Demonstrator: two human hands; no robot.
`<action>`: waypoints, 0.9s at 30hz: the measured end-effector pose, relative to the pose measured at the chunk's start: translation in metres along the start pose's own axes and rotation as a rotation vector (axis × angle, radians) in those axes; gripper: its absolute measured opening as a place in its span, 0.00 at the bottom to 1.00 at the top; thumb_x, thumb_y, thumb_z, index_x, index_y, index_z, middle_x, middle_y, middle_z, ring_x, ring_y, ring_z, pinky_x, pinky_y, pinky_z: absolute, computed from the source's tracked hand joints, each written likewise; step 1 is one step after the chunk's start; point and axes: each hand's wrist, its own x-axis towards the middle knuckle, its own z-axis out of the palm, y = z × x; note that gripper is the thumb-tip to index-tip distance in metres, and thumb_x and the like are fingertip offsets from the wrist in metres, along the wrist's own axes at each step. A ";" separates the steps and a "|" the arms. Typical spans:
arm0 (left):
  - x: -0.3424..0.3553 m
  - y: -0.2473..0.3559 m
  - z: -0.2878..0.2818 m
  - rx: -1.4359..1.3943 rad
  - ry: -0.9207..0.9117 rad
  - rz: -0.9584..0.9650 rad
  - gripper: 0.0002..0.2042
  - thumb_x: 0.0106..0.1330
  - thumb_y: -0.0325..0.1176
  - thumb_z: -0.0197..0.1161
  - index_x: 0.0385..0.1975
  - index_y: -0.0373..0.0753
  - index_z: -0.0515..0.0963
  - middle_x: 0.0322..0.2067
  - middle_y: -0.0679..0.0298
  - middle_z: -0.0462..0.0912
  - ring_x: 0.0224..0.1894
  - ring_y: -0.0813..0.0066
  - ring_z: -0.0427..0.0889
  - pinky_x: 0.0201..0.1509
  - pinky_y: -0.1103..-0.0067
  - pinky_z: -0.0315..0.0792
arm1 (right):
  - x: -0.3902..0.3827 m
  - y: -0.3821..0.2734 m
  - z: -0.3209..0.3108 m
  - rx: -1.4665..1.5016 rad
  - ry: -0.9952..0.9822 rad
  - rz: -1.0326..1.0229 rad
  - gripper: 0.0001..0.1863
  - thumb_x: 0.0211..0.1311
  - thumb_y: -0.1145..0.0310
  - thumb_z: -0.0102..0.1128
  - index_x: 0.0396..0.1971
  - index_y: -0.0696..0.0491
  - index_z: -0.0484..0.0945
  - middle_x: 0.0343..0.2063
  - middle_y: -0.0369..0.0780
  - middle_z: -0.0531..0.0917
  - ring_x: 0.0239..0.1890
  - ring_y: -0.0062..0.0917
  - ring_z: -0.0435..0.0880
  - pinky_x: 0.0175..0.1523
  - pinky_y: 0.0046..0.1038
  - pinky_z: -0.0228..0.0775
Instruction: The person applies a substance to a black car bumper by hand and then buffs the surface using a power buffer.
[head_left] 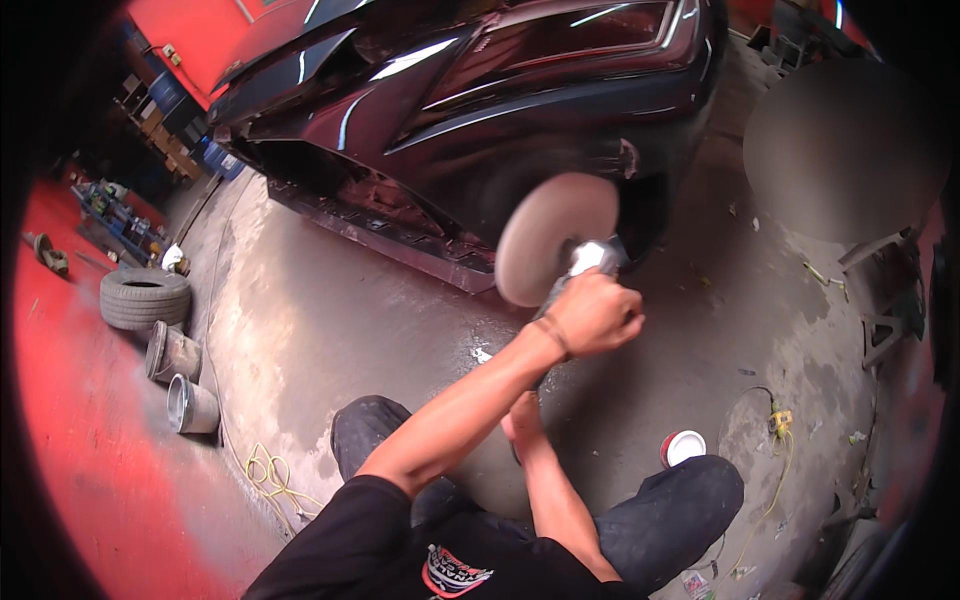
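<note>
Polisher (592,260) up against or just before the dark car (440,150), pale round pad (555,240) a blur, left hand (598,312), grip wrapped round the tool's head end, right hand (521,415) lower, grip I can't make out, red-and-white tub (685,447) by the knee (700,505), tire (145,302) off left.

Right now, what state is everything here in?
Silver handheld tool with round pale pad: held, pad tilted
Left hand: closed on the tool
Right hand: partly hidden, grip unclear
Glossy dark car body: lower opening exposed
Dark rubber tyre: lying flat
Round grey bucket nearer the person: open
Small red-and-white tub: lid unclear
</note>
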 end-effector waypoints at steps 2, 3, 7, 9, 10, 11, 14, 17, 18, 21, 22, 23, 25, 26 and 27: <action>0.009 -0.013 0.019 0.035 -0.094 -0.098 0.09 0.65 0.39 0.72 0.30 0.41 0.92 0.22 0.53 0.88 0.30 0.48 0.90 0.41 0.58 0.84 | -0.002 -0.011 0.002 0.037 -0.086 0.118 0.25 0.80 0.63 0.65 0.70 0.53 0.75 0.65 0.41 0.82 0.67 0.29 0.82 0.69 0.39 0.80; 0.019 -0.012 0.029 0.054 -0.121 -0.114 0.09 0.65 0.39 0.71 0.30 0.42 0.92 0.23 0.53 0.89 0.31 0.47 0.91 0.42 0.57 0.85 | 0.002 -0.010 -0.008 0.045 -0.154 0.091 0.28 0.82 0.53 0.66 0.71 0.53 0.73 0.64 0.40 0.83 0.67 0.30 0.83 0.70 0.40 0.79; 0.013 -0.013 0.037 0.085 -0.219 -0.139 0.08 0.64 0.39 0.71 0.29 0.42 0.91 0.24 0.54 0.89 0.32 0.46 0.91 0.42 0.57 0.85 | -0.003 0.014 -0.006 0.131 -0.143 0.127 0.36 0.80 0.41 0.66 0.74 0.50 0.71 0.66 0.38 0.81 0.69 0.29 0.81 0.72 0.40 0.77; -0.007 -0.015 0.026 0.112 -0.243 -0.140 0.08 0.63 0.38 0.71 0.28 0.42 0.91 0.23 0.54 0.89 0.32 0.46 0.91 0.42 0.57 0.85 | -0.012 0.036 0.006 0.102 -0.150 0.077 0.38 0.80 0.38 0.65 0.75 0.49 0.70 0.67 0.37 0.80 0.70 0.28 0.80 0.73 0.40 0.76; -0.018 -0.015 0.016 0.135 -0.273 -0.136 0.08 0.63 0.38 0.71 0.27 0.42 0.90 0.23 0.54 0.89 0.32 0.46 0.91 0.42 0.57 0.85 | -0.021 0.048 0.017 0.065 -0.174 0.079 0.38 0.80 0.37 0.64 0.75 0.49 0.70 0.68 0.36 0.79 0.70 0.27 0.79 0.73 0.40 0.76; -0.033 -0.018 0.008 0.136 -0.288 -0.128 0.08 0.63 0.38 0.71 0.27 0.42 0.90 0.23 0.54 0.89 0.32 0.46 0.91 0.42 0.57 0.85 | -0.029 0.061 0.031 0.029 -0.198 0.081 0.39 0.80 0.36 0.63 0.76 0.48 0.69 0.69 0.36 0.78 0.71 0.26 0.78 0.74 0.40 0.76; -0.060 -0.015 -0.021 0.132 -0.291 -0.023 0.09 0.65 0.39 0.72 0.26 0.42 0.89 0.22 0.55 0.87 0.31 0.48 0.90 0.43 0.58 0.85 | -0.022 0.119 0.052 0.151 -0.161 0.109 0.38 0.81 0.37 0.63 0.77 0.47 0.69 0.70 0.35 0.79 0.70 0.26 0.78 0.74 0.40 0.75; -0.098 -0.016 -0.061 0.101 -0.345 -0.055 0.09 0.65 0.39 0.73 0.27 0.42 0.89 0.21 0.57 0.86 0.30 0.51 0.89 0.45 0.59 0.84 | -0.041 0.148 0.090 0.145 -0.166 0.008 0.41 0.80 0.36 0.64 0.80 0.46 0.65 0.73 0.34 0.75 0.74 0.25 0.74 0.77 0.40 0.71; -0.109 -0.015 -0.075 0.142 -0.288 -0.020 0.08 0.65 0.38 0.74 0.27 0.42 0.88 0.20 0.59 0.85 0.30 0.53 0.88 0.45 0.60 0.83 | -0.049 0.153 0.107 0.130 -0.178 -0.032 0.43 0.80 0.36 0.64 0.81 0.46 0.64 0.74 0.34 0.74 0.75 0.25 0.73 0.78 0.40 0.69; -0.122 0.003 -0.118 0.147 -0.174 0.040 0.06 0.62 0.34 0.78 0.28 0.42 0.88 0.19 0.63 0.83 0.28 0.60 0.86 0.44 0.63 0.80 | -0.041 0.179 0.118 -0.029 -0.197 -0.081 0.38 0.80 0.40 0.64 0.76 0.49 0.68 0.71 0.35 0.76 0.71 0.23 0.74 0.75 0.35 0.70; -0.125 0.010 -0.132 0.180 -0.140 0.062 0.06 0.61 0.32 0.79 0.27 0.43 0.87 0.19 0.64 0.81 0.27 0.63 0.85 0.42 0.66 0.79 | -0.037 0.187 0.122 -0.104 -0.211 -0.125 0.31 0.81 0.48 0.67 0.71 0.51 0.73 0.68 0.35 0.79 0.68 0.23 0.76 0.73 0.33 0.71; -0.134 0.015 -0.153 0.238 -0.118 0.078 0.06 0.60 0.31 0.80 0.27 0.43 0.87 0.20 0.66 0.82 0.26 0.65 0.84 0.41 0.67 0.78 | -0.041 0.189 0.142 -0.125 -0.191 -0.078 0.26 0.73 0.60 0.69 0.66 0.54 0.78 0.60 0.35 0.84 0.61 0.23 0.81 0.67 0.33 0.74; -0.147 0.024 -0.181 0.306 -0.037 0.092 0.06 0.59 0.29 0.80 0.27 0.43 0.87 0.20 0.68 0.83 0.25 0.68 0.81 0.39 0.69 0.76 | -0.047 0.187 0.174 -0.176 -0.182 -0.070 0.24 0.64 0.71 0.72 0.61 0.57 0.82 0.51 0.35 0.89 0.52 0.24 0.85 0.58 0.33 0.77; -0.149 0.027 -0.190 0.329 -0.041 0.098 0.06 0.59 0.28 0.80 0.27 0.43 0.87 0.21 0.68 0.83 0.24 0.69 0.80 0.38 0.69 0.75 | -0.048 0.186 0.184 -0.204 -0.185 -0.116 0.25 0.64 0.71 0.73 0.61 0.56 0.81 0.50 0.35 0.88 0.51 0.23 0.85 0.57 0.33 0.77; -0.148 0.030 -0.196 0.356 -0.041 0.105 0.06 0.58 0.27 0.81 0.27 0.43 0.87 0.21 0.69 0.83 0.23 0.70 0.79 0.37 0.70 0.74 | -0.044 0.190 0.189 -0.191 -0.184 -0.147 0.25 0.65 0.70 0.73 0.62 0.56 0.80 0.51 0.37 0.88 0.53 0.25 0.85 0.57 0.34 0.77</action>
